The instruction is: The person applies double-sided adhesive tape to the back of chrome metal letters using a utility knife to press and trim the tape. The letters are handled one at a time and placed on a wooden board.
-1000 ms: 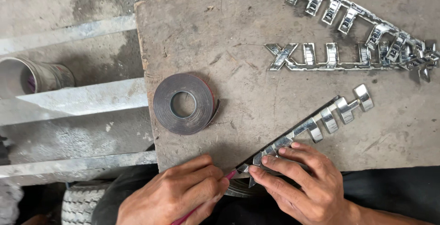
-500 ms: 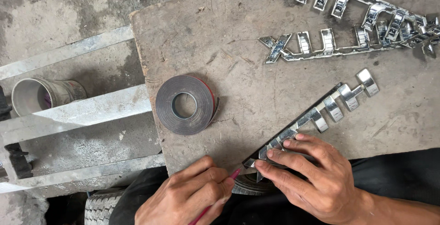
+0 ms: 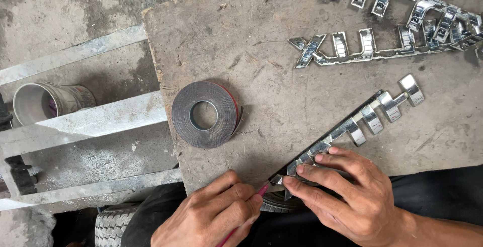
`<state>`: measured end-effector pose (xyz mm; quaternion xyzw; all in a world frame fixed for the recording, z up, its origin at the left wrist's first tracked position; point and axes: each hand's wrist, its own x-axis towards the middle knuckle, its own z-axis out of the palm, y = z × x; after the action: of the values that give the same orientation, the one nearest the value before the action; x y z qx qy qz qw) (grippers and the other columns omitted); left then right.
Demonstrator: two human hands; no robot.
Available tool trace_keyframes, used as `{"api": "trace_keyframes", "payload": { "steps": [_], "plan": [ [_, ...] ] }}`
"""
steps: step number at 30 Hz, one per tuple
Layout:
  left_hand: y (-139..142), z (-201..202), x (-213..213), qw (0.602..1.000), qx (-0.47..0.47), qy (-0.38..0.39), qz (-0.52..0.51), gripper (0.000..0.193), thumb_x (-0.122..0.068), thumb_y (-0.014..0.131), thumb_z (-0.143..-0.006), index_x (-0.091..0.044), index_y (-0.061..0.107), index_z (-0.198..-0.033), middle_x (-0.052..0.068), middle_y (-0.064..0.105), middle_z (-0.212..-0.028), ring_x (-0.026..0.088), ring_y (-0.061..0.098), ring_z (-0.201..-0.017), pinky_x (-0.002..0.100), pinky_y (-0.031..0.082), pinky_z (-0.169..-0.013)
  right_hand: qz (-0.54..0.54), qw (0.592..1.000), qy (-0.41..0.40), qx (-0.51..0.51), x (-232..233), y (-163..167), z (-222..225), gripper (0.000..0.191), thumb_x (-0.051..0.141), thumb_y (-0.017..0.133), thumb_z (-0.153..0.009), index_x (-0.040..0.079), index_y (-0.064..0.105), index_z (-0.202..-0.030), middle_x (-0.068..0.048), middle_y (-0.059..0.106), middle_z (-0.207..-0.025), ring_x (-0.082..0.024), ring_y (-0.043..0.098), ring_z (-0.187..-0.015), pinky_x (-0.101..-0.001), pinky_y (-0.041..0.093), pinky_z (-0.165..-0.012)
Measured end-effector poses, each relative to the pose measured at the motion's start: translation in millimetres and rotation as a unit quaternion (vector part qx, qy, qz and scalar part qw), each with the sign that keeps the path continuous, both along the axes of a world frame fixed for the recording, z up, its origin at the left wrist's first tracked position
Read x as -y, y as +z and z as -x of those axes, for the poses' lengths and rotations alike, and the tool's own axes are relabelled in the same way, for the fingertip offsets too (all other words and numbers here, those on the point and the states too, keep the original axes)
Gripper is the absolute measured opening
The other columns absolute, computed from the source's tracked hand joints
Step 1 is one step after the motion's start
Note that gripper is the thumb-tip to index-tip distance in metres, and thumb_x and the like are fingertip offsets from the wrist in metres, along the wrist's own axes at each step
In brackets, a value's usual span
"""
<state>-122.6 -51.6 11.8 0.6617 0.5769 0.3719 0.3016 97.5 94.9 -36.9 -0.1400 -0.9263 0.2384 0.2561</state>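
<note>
A chrome lettered emblem strip (image 3: 372,113) lies diagonally on a worn grey board (image 3: 282,76). My right hand (image 3: 347,196) presses its near end flat with spread fingers. My left hand (image 3: 214,217) grips a thin red-handled tool (image 3: 254,199), its tip touching the emblem's near end at the board's front edge. A roll of dark double-sided tape (image 3: 205,113) lies flat to the left of the emblem, apart from both hands.
Two more chrome emblems (image 3: 402,23) lie at the board's far right. Metal rails (image 3: 95,121) run left of the board over a concrete floor, with a small can (image 3: 48,101) behind them. A tyre (image 3: 113,227) shows below.
The view has shifted slightly, so the board sits further right and the can is in fuller view. Both hands stay on the emblem's near end with the tool.
</note>
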Motion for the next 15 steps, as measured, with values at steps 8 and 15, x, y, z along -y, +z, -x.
{"api": "trace_keyframes", "payload": {
  "steps": [8,15],
  "plan": [
    [0.6,5.3,3.2,0.999,-0.035,-0.026,-0.003,0.02,0.004,0.08,-0.087,0.003,0.063,-0.098,0.014,0.069,-0.098,0.025,0.066,-0.084,0.035,0.059,-0.072,0.008,1.0,-0.001,0.004,1.4,0.0,1.1,0.022,0.026,0.085,-0.08,0.027,0.081,-0.101,0.008,0.074,-0.104,-0.016,0.063,-0.101,-0.0373,0.055,-0.094],
    [7.4,9.0,2.7,0.999,-0.015,-0.025,0.025,0.019,0.002,0.079,-0.086,0.003,0.066,-0.1,0.015,0.069,-0.097,0.028,0.069,-0.087,0.038,0.06,-0.074,0.0,1.0,0.02,-0.007,-5.0,6.5,3.5,0.025,0.021,0.085,-0.078,0.023,0.081,-0.103,0.005,0.073,-0.104,-0.018,0.064,-0.1,-0.0397,0.054,-0.095]
  ]
}}
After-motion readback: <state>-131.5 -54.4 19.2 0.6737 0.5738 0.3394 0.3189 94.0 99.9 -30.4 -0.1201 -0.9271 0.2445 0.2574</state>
